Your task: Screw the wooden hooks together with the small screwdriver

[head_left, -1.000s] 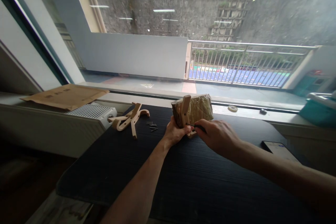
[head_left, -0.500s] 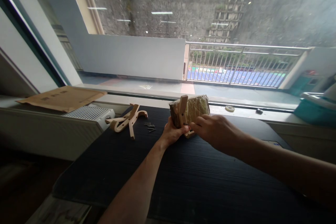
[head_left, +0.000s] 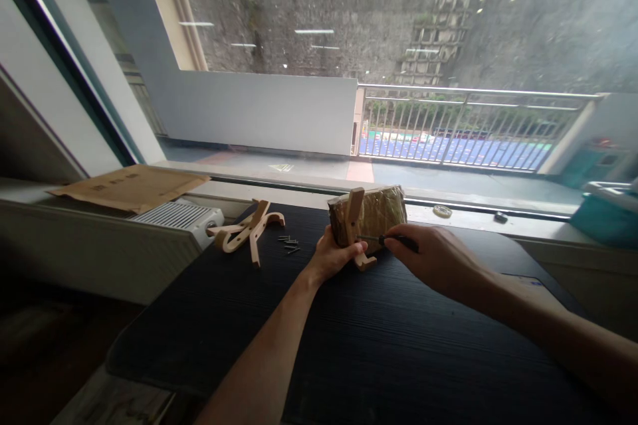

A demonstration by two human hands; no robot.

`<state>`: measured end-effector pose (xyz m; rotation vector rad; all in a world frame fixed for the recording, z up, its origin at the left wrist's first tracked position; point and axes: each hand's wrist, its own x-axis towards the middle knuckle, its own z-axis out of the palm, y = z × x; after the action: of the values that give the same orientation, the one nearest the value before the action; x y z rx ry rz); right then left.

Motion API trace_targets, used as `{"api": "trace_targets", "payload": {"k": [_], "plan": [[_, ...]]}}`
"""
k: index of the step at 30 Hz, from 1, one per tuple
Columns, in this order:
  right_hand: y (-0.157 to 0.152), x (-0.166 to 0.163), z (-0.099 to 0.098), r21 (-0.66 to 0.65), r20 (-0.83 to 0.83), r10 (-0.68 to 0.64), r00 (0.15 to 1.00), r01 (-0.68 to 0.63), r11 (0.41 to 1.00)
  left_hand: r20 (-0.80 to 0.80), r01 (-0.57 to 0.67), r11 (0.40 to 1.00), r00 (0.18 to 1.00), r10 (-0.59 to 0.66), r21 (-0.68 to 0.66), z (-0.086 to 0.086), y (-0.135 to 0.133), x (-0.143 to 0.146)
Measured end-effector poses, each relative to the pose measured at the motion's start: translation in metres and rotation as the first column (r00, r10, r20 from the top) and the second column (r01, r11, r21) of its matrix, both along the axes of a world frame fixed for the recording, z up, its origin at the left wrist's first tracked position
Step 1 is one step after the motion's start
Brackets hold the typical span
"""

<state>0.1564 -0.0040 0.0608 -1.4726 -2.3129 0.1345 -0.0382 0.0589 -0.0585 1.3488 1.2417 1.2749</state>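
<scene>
My right hand (head_left: 438,259) pinches a small screwdriver (head_left: 393,239), its tip at the wooden hook (head_left: 355,226) that my left hand (head_left: 333,256) grips against the wrapped block (head_left: 381,212), upright on the black bench (head_left: 349,332), with loose screws (head_left: 289,244) nearby.

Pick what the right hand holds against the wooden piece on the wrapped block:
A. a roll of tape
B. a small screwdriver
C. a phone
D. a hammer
B: the right hand grips a thin dark-handled screwdriver, its tip aimed at the wooden hook piece that the left hand steadies on the wrapped block.
</scene>
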Motion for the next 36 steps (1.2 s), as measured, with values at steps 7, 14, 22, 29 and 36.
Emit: {"api": "trace_targets", "payload": {"k": [7, 14, 22, 29, 36], "plan": [[0.003, -0.007, 0.003, 0.252, 0.139, 0.126, 0.982, -0.158, 0.955, 0.047, -0.006, 0.999, 0.999, 0.009, -0.047, 0.011, -0.005, 0.001], [0.006, -0.013, 0.006, 0.305, 0.175, 0.172, 0.969, -0.220, 0.927, 0.141, 0.035, 0.999, 0.990, -0.030, -0.038, 0.019, -0.009, 0.003], [0.011, -0.016, 0.007, 0.282, 0.180, 0.185, 0.966, -0.231, 0.931, 0.105, 0.029, 0.999, 0.994, -0.025, -0.035, 0.016, -0.008, 0.002], [0.011, -0.015, 0.010, 0.238, 0.215, 0.202, 0.955, -0.252, 0.938, 0.159, 0.033, 0.999, 0.987, -0.027, -0.036, 0.017, -0.009, 0.004], [0.012, -0.018, 0.014, 0.210, 0.294, 0.215, 0.931, -0.283, 0.936, 0.132, 0.019, 1.000, 0.991, -0.021, 0.020, 0.011, -0.004, 0.003]]}}
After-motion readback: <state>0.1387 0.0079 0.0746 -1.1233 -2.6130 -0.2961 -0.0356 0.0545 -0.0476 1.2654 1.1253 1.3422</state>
